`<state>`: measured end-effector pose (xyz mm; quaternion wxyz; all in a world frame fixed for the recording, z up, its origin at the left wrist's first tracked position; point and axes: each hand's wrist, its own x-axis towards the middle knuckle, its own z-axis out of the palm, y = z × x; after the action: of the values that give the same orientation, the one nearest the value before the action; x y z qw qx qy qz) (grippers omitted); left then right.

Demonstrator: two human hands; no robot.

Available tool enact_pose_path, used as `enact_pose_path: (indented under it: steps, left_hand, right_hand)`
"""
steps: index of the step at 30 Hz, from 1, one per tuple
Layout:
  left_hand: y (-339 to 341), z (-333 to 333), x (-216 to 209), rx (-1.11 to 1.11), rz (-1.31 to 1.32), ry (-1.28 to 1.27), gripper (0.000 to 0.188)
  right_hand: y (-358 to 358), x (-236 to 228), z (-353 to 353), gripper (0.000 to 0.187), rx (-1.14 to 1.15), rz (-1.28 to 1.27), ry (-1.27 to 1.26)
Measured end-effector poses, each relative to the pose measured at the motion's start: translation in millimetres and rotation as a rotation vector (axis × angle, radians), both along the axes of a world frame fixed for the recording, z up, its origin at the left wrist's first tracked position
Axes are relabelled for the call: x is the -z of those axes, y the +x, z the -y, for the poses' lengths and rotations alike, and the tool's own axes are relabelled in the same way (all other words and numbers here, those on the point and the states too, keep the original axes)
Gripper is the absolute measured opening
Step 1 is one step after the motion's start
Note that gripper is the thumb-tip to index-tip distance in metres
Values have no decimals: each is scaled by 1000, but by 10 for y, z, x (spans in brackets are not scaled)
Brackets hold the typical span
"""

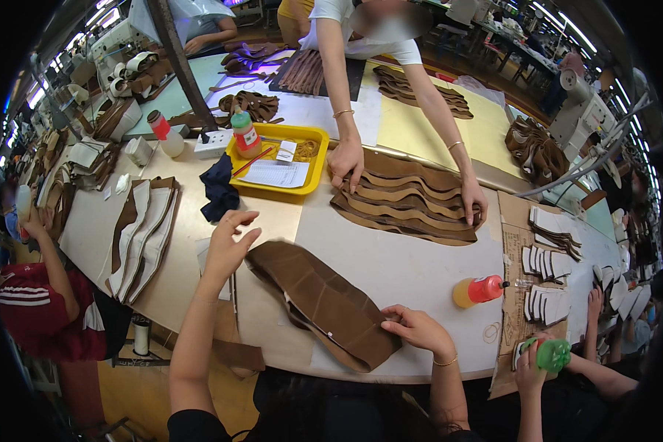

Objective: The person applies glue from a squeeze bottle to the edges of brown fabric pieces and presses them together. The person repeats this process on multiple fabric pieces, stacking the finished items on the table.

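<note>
A long brown leather panel (318,298) with stitched or creased lines lies slantwise before me, its near right end slightly raised. At that right end my right hand (420,331) grips the edge, thumb and fingers closed on it. Just off the panel's far left end, my left hand (230,243) hovers with fingers apart and holds nothing. Across the table, a co-worker's two hands rest on wavy brown leather strips (409,193) laid side by side.
A yellow tray (315,166) holds a glue bottle, papers and rubber bands. A dark blue cloth (219,191) lies beside it. White-and-brown pieces (144,232) are stacked at left. A red-and-yellow bottle (479,292) lies at right, near another person's hand gripping a green-capped bottle (552,355).
</note>
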<state>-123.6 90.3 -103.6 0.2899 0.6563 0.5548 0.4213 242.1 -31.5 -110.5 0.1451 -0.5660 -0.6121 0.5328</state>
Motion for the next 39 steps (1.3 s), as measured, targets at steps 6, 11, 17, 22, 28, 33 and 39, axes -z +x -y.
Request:
enact_pose_path:
  steps: [6,11,17,22,28,33,39]
  left_hand:
    - [131,602,-30,-155,297,-360,20]
    - [519,813,-117,-223,306,-505,26]
    - [572,625,175,-293,-176,-286,33]
    - [322,664,269,-171,567,-278,19]
    - [324,717,-131,-167,1670,-749,40]
    - [291,899,-310,-49,1477,-579,35]
    - [495,849,-1428,442,1220,44,55]
  right_hand:
    - [-173,60,-341,31,22,89,215]
    - [-557,315,-636,28,7,93,288]
    - [-825,222,-567,23,-26,111,308]
    - [-579,250,-422,18,234,86,225]
    - [-317,298,-212,19,358,143,438]
    - [1,331,-91,21,592,-544,-15]
    - [405,420,184,55,676,-1325,-24]
